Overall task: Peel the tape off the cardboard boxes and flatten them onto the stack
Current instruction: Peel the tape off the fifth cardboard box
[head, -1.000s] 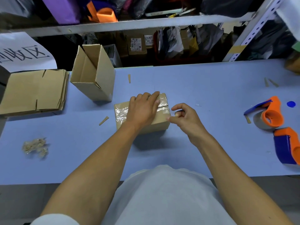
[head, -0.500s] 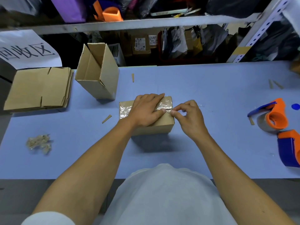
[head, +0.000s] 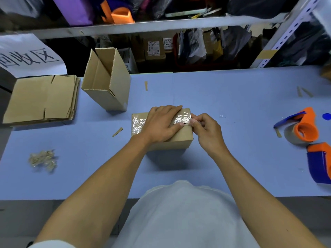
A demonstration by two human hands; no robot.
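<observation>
A small sealed cardboard box (head: 180, 138) sits mid-table with wrinkled clear tape (head: 182, 119) along its top seam. My left hand (head: 161, 124) lies flat on the box top, fingers straight, pressing it down. My right hand (head: 206, 129) is at the box's right edge, its fingertips pinching the end of the tape. A taller open cardboard box (head: 107, 81) stands behind and to the left. The stack of flattened boxes (head: 41, 99) lies at the far left of the table.
A crumpled ball of removed tape (head: 43, 160) lies front left. Two orange and blue tape dispensers (head: 302, 129) (head: 320, 163) sit at the right edge. Small cardboard slivers (head: 117, 132) are scattered on the blue table (head: 241, 104). Shelving with bags and boxes rises behind.
My right hand moved up from the box's right side to the seam and closed its fingertips on the tape end. My left hand stayed flat on the box.
</observation>
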